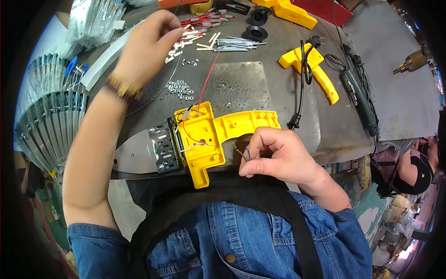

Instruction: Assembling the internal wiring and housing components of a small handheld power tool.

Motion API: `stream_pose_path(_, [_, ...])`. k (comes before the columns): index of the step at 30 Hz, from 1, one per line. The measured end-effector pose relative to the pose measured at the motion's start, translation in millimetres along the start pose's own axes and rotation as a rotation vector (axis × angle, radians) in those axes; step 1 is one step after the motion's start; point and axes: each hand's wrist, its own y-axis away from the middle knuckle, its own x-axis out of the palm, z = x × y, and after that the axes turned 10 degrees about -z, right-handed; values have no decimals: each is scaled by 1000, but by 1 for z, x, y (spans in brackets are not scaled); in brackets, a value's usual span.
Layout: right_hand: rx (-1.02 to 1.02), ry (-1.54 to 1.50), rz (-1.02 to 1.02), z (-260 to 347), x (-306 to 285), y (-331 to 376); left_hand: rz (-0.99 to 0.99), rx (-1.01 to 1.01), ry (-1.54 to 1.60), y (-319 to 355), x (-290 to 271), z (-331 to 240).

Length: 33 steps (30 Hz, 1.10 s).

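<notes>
My left hand (153, 39) reaches to the back of the bench, thumb and fingers pinched over a pile of small white sleeve-like pieces (188, 41). What its fingertips hold, if anything, I cannot make out. My right hand (283, 156) is closed on thin wires (242, 151), one brownish and one blue, whose ends stick out from the fingers. Just left of it lies an open yellow plastic housing half (200, 135) with a handle, red and white wires inside. A slotted dark metal part (165, 145) and a wide grey blade-like plate (134, 151) join its left side.
Behind the housing lie nuts (180, 89), long screws (237, 44) and red-wired indicator parts (209, 19). A yellow handle piece (313, 65), a black plugged cable (302, 88) and a dark corded tool (357, 100) lie right. Fanned metal plates (55, 116) stand left; a drill (413, 61) is far right.
</notes>
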Motion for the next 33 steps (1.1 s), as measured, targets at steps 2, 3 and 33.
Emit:
stream_pose_path(2, [11, 49, -22, 4, 1, 1, -10, -198, 260, 42, -18, -59])
stream_pose_path(3, [12, 47, -41, 8, 2, 5, 68, -207, 252, 61, -27, -77])
stream_pose_path(33, [-491, 476, -93, 40, 32, 4, 234, -389, 683, 140, -39, -134])
